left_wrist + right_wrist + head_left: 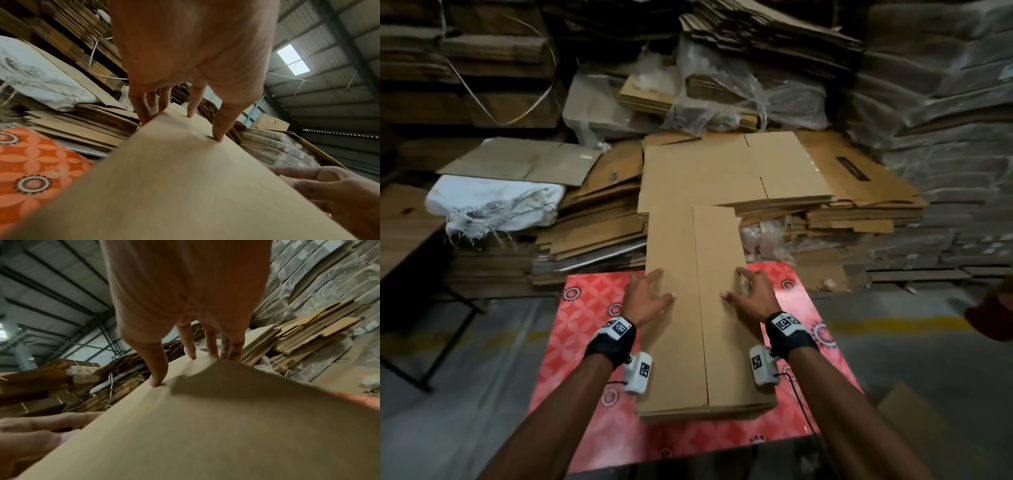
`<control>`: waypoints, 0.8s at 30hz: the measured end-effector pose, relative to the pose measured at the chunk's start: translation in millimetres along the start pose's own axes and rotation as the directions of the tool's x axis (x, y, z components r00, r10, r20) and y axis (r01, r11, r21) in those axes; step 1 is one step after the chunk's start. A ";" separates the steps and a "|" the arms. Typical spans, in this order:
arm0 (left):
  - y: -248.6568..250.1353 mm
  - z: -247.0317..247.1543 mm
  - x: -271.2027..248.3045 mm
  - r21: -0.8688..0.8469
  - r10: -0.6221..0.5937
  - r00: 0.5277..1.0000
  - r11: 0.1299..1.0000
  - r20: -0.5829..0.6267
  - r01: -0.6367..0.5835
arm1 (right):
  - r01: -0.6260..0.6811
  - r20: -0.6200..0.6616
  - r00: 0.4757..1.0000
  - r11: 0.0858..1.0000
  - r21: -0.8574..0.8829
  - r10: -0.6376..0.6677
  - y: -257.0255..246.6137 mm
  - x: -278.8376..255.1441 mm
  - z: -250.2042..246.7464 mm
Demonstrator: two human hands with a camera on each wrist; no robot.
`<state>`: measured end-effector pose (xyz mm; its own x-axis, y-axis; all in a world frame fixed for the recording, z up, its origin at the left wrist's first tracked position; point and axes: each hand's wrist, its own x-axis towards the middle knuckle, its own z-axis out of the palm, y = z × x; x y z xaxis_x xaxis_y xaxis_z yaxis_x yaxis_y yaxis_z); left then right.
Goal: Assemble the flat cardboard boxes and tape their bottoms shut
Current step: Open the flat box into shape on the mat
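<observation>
1. A dark red object (989,317) at the far right is cut off by the head view's edge.
2. The label (852,168) on a far sheet is too small to read.
3. The box (226,426) blurs near both wrist cameras.

Flat box (702,308): matt brown cardboard, smooth. Table cover (585,325): glossy red patterned plastic. Sack (493,202): frayed white woven cloth.
</observation>
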<state>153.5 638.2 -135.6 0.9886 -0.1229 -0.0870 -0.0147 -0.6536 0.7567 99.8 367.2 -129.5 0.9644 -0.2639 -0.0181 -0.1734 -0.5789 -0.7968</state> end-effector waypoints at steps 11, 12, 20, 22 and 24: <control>-15.0 7.0 50.4 0.018 -0.112 0.993 0.994 0.043 0.112 | -0.060 0.121 0.990 0.996 -0.062 0.067 14.6 70.2 30.2; -17.6 9.3 54.2 0.030 -0.119 0.992 0.993 0.052 0.118 | -0.061 0.142 0.987 0.995 -0.080 0.072 18.4 75.2 32.9; -26.5 19.5 75.2 0.234 -0.151 0.978 0.965 0.143 0.114 | -0.059 0.161 0.983 0.985 -0.159 0.085 35.6 93.7 41.8; -25.3 18.6 79.5 0.306 -0.142 0.974 0.948 0.175 0.083 | -0.073 0.144 0.985 0.985 -0.154 0.095 29.1 89.2 40.5; -23.2 17.4 85.0 0.347 -0.142 0.971 0.935 0.195 0.067 | -0.092 0.140 0.984 0.986 -0.137 0.111 28.5 88.9 40.7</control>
<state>235.2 630.0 -171.8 0.9323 -0.1723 -0.3179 0.0002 -0.8789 0.4769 188.7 358.6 -178.4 0.9575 -0.2160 -0.1909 -0.2870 -0.6525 -0.7013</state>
